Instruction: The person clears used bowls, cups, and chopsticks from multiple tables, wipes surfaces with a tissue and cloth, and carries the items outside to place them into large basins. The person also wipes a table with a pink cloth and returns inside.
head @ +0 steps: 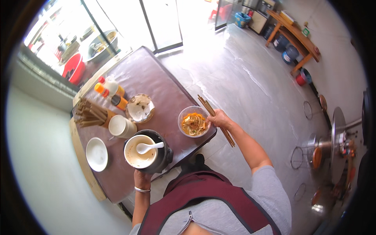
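My left hand (143, 178) grips a black clay pot (164, 151) from its near side, with the fingers hidden beneath. A cream bowl (133, 154) with food residue rests in or over the pot; how they touch is hidden. In that bowl lies a white soup spoon (145, 148). My right hand (219, 119) holds several wooden chopsticks (209, 106) and also pinches the rim of a clear plastic bowl (180, 129). Noodles in orange broth (192, 124) fill its lower part. This bowl is near the right corner of the brown-covered table (164, 88).
Around the table stand a chopstick holder (109, 117), stacked white cups (122, 126), a white plate (97, 154), sauce bottles (113, 95) and a paper-lined basket (140, 108). Rightward are a wooden bench (296, 38), water jugs (289, 54) and a round steel table (337, 144).
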A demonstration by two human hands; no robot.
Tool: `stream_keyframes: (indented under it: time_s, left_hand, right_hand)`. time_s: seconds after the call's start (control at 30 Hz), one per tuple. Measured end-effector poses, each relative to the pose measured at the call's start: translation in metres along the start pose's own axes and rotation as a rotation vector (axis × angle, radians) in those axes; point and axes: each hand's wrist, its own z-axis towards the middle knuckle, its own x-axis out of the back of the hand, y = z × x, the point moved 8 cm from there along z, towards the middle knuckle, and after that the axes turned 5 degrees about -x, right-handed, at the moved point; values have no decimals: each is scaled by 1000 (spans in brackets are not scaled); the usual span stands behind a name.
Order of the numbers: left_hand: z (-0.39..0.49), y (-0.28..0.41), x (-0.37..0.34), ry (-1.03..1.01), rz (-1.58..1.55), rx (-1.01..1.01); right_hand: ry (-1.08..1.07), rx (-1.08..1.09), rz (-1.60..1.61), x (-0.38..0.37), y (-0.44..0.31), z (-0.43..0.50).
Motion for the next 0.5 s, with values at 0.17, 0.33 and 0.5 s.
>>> stream_keyframes:
  time_s: [0.17,0.33,0.5]
  left_hand:
    - [35,4,-36,-175,10,119]
    - [62,-7,-85,-100,113,87]
    - [95,-43,-158,-130,110,96]
  right_hand:
    - [156,139,91,44,-2,-32]
    - [264,70,266,112,-2,-79]
    - [460,40,216,213,28,-105]
